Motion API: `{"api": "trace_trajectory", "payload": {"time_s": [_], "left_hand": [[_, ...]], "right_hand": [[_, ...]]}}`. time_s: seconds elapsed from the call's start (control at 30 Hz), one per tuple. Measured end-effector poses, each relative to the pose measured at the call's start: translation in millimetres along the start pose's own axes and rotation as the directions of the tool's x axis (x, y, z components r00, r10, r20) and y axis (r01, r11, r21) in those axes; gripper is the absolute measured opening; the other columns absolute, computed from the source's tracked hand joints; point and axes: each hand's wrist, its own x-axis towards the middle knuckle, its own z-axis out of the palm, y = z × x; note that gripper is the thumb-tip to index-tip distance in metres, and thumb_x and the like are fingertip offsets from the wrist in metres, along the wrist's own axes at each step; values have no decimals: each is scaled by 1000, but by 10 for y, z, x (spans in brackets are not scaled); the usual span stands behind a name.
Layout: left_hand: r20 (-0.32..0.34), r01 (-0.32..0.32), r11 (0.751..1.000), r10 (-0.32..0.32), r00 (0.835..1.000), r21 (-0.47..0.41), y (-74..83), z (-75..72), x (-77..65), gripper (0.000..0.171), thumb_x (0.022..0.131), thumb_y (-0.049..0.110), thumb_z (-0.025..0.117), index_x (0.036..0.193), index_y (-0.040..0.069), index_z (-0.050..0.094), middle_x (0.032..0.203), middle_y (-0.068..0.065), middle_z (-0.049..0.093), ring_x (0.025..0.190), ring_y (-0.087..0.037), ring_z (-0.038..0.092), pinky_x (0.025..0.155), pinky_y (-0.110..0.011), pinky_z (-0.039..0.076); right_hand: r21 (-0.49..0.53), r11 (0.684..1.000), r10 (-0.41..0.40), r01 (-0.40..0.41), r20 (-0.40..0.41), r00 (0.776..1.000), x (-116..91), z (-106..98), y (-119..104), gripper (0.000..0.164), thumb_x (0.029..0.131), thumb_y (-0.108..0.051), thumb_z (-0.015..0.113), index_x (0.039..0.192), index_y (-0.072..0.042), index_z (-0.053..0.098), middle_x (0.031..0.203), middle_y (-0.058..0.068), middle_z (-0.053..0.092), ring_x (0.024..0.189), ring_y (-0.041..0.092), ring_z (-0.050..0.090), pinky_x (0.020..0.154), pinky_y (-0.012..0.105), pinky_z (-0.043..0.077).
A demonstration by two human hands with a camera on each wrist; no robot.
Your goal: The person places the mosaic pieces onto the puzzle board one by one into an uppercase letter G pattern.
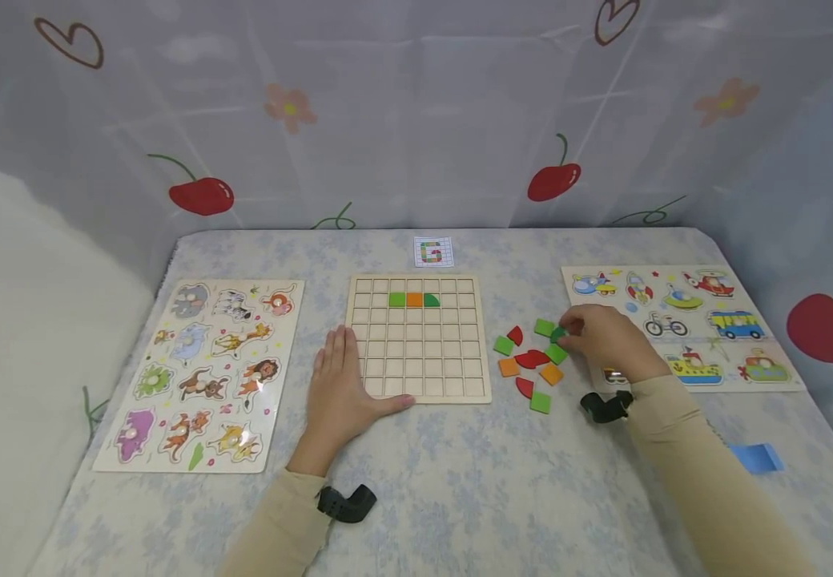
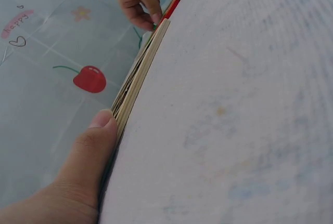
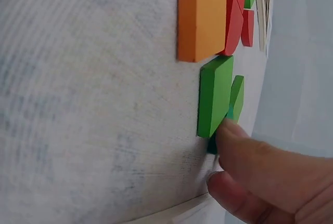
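A wooden grid board (image 1: 424, 349) lies in the middle of the table. In one of its upper rows sit a light green square (image 1: 397, 300), an orange square (image 1: 414, 300) and a dark green quarter-circle (image 1: 431, 300). My left hand (image 1: 337, 393) rests against the board's lower left corner, fingers along the left side and thumb at the front edge. At the right end of a loose group of tiles (image 1: 533, 360), my right hand (image 1: 607, 340) pinches another dark green quarter-circle tile (image 1: 558, 335). Light green tiles (image 3: 217, 96) lie right beside those fingertips.
Behind the board lies a small pattern card (image 1: 433, 252). An animal puzzle board (image 1: 203, 377) is on the left, a vehicle puzzle board (image 1: 683, 328) on the right, partly under my right hand. A blue object (image 1: 757, 458) lies near my right forearm.
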Motion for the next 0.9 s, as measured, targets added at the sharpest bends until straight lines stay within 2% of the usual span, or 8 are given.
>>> {"api": "trace_trajectory", "payload": {"time_s": [0.2, 0.57, 0.73, 0.9], "left_hand": [[0, 1, 1000, -1, 1000, -3, -14, -8, -6, 152, 55, 97, 57, 159, -1, 6, 167, -19, 7, 156, -32, 4, 126, -50, 12], [-4, -2, 1000, 2, 1000, -3, -3, -35, 5, 152, 54, 99, 55, 158, -1, 7, 167, -19, 7, 156, -32, 4, 126, -50, 12], [-10, -8, 1000, 8, 1000, -8, 0, -31, 8, 152, 54, 100, 52, 158, -1, 7, 167, -19, 8, 156, -31, 5, 126, -50, 12], [0, -7, 1000, 7, 1000, -20, 6, -24, 0, 152, 54, 100, 53, 159, 0, 6, 167, -19, 7, 156, -31, 4, 126, -50, 12]], "right_hand": [[108, 994, 23, -24, 10, 1000, 34, 21, 37, 24, 90, -25, 74, 104, -9, 62, 99, 10, 63, 90, 26, 55, 73, 34, 47], [243, 970, -1, 6, -17, 1000, 61, -13, 35, 21, 91, -27, 73, 102, -11, 64, 99, 8, 63, 91, 26, 54, 73, 32, 46], [282, 957, -60, 74, -57, 997, 198, 19, -131, 19, 93, -26, 70, 107, -14, 64, 100, 7, 63, 82, 26, 52, 68, 32, 46], [304, 941, -127, 147, -86, 988, 466, 114, -516, 16, 94, -26, 69, 106, -16, 65, 99, 6, 64, 77, 24, 51, 60, 31, 47]]}}
